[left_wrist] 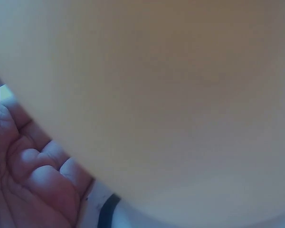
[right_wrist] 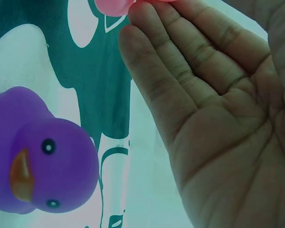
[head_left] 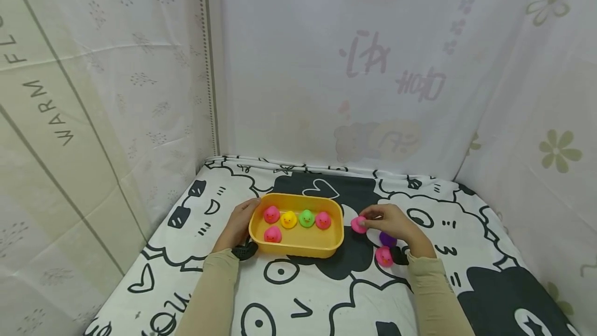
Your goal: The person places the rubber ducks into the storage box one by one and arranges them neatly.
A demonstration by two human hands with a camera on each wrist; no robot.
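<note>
Right hand, fingers nearly straight, pinches a pink rubber duck at its fingertips, just right of the yellow tub. Left hand cups the tub's left wall. Best approach, IMO: lift duck over rim w/ tub steadied.

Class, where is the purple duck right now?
In the head view, the purple duck sits on the cloth right of the yellow tub, under the right hand, beside a pink duck.

A table under a black-and-white cartoon cloth carries a yellow tub — beside it 2 pink ducks (1 at fingertips) and 1 purple duck.
</note>
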